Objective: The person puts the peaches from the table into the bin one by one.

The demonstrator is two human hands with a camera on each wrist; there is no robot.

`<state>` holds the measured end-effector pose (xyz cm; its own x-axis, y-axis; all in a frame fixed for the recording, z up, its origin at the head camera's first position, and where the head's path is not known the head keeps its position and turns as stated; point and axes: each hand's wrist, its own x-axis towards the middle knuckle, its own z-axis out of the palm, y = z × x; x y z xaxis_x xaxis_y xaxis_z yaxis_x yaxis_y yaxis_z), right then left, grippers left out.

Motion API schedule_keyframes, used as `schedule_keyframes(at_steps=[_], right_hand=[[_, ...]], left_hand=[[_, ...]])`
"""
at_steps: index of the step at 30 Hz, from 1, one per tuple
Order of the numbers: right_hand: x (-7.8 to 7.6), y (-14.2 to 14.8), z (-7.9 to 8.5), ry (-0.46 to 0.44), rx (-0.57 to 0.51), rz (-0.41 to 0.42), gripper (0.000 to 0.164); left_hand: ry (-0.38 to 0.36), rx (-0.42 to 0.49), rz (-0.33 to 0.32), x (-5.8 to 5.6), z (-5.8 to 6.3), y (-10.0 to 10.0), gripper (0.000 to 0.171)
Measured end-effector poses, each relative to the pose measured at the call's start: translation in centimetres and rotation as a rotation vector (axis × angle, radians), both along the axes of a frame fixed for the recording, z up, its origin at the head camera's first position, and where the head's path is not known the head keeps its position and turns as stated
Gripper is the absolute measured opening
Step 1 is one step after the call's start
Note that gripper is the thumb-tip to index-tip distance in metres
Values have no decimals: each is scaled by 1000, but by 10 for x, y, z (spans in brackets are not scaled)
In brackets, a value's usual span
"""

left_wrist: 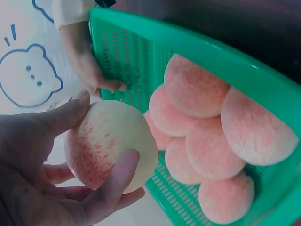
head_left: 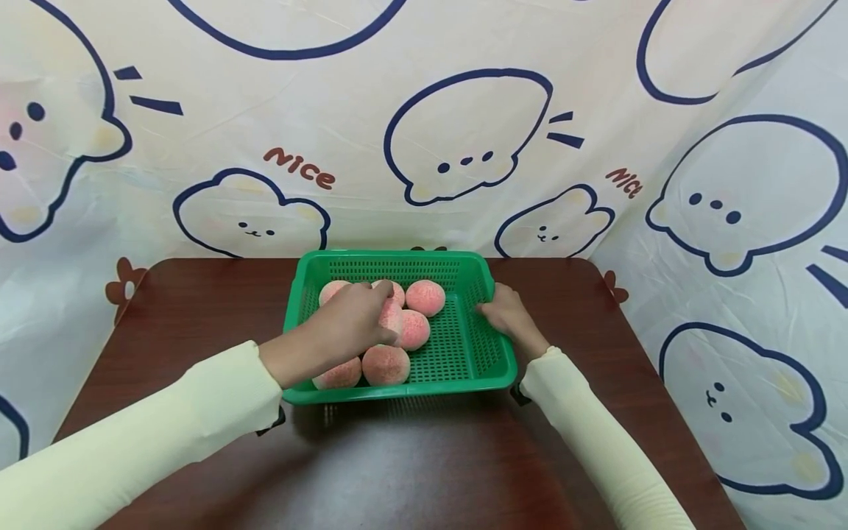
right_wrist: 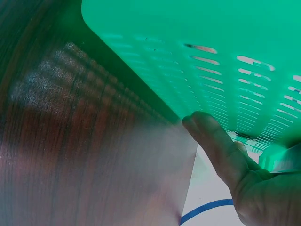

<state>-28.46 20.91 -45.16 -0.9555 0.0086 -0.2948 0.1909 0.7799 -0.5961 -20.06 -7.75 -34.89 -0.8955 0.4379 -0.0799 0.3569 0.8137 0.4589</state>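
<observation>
My left hand point(head_left: 347, 322) is over the left half of a green plastic basket point(head_left: 457, 385), holding a pink-and-cream peach point(left_wrist: 117, 139) between thumb and fingers. Several more peaches point(left_wrist: 215, 148) lie below it in the basket, mostly toward its left side; my forearm and hand partly cover some in the head view. At the basket's right end, my right hand point(head_left: 509, 315) grips the wall, thumb inside over the rim. From the right wrist view, its fingers point(right_wrist: 218, 146) lie along the outside of the slotted wall.
The basket stands on a dark brown wooden table point(head_left: 218, 309), near its far edge. Behind and beside the table hangs a pale cloth point(head_left: 358, 221) printed with cartoon bears. Bare mesh floor shows in the basket's right part.
</observation>
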Motion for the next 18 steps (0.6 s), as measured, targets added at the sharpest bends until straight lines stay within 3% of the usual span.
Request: schedule_keyframes(at_steps=[11,18], right_hand=[[0,0,-1,-10,-11,-6,40],[-1,-1,0,-7,-5,-17,39]], left_hand=[[-42,-24,-80,5,-20,26,65],[-17,33,-123,7,-25,39,60]])
